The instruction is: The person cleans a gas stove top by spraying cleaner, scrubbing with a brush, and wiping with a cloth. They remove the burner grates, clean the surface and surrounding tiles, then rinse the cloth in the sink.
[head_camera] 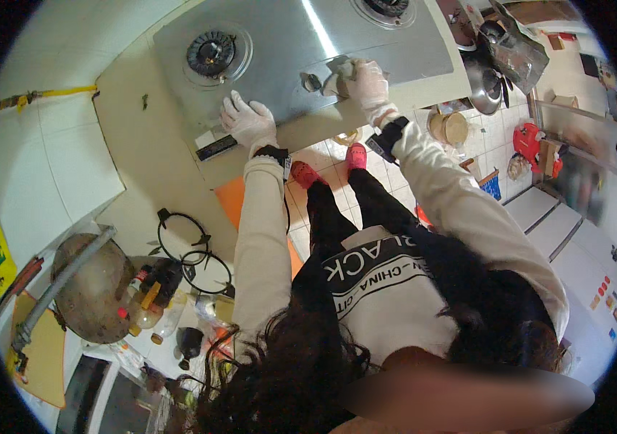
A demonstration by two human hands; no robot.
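Before me lies a steel gas cooktop (281,65) with a round burner (211,53) at its left and a second burner (388,6) at the far right. My right hand (368,89), in a thin white glove, presses a crumpled grey cloth (339,81) onto the steel near the front edge. Just left of the cloth is a control knob (311,82). My left hand (250,122), gloved too, rests with spread fingers at the cooktop's front left corner. It holds nothing. A black and white strip (216,147) lies beside that wrist.
Black pot-stand rings (182,236) lie on the counter (140,179) at left, near several bottles (148,314) and a round wooden board (91,287). A metal pan (486,89) stands right of the cooktop. Below are the tiled floor (389,182) and my red shoes (356,157).
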